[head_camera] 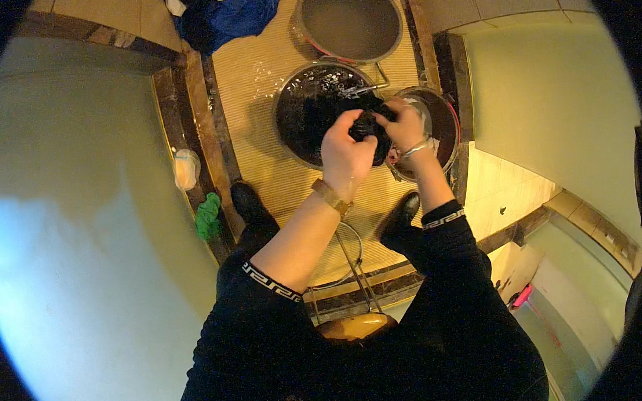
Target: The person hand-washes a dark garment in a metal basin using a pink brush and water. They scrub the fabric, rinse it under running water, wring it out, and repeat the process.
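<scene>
My left hand and my right hand both grip a bunched black cloth, close together over the right edge of a round tub of dark water. Part of the cloth hangs down into the tub; its lower end blends with the dark water. White foam or glints show at the water's far side. Just beyond my hands, a metal handle reaches across the tub's rim. Under my right hand stands a smaller round bucket, partly hidden, with a light cloth or similar item in it.
A large round tub of murky water stands beyond, near a heap of blue cloth and black and white cloth. A green cloth and a pale container lie along the left ledge. A stool is beneath me.
</scene>
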Demonstrator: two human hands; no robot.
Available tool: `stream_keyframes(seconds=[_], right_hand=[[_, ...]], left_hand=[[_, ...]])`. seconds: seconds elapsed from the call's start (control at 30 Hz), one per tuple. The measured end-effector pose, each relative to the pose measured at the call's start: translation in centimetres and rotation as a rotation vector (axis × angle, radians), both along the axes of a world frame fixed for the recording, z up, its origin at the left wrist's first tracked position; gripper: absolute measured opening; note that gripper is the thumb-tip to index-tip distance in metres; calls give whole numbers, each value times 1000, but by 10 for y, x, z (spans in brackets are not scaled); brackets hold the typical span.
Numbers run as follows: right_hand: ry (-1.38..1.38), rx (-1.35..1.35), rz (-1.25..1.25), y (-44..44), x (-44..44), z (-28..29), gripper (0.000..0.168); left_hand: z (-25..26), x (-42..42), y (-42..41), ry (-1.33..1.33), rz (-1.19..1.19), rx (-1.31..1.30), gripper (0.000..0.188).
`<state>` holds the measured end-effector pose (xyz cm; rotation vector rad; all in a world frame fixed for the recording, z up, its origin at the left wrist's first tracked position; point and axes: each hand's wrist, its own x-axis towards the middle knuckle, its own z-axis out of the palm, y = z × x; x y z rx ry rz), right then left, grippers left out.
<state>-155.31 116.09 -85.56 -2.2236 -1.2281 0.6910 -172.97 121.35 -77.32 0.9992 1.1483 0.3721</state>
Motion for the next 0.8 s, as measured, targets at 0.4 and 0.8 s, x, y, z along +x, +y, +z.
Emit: stream_keyframes(seconds=[0.4, 0.8], right_hand=[[503, -694, 660, 49, -65, -77, 60], [465, -272, -282, 20, -88, -108, 29]], left_hand=[[-19, -26, 7, 34, 246, -257, 54], [-3, -24, 33, -108, 587, -527, 64]])
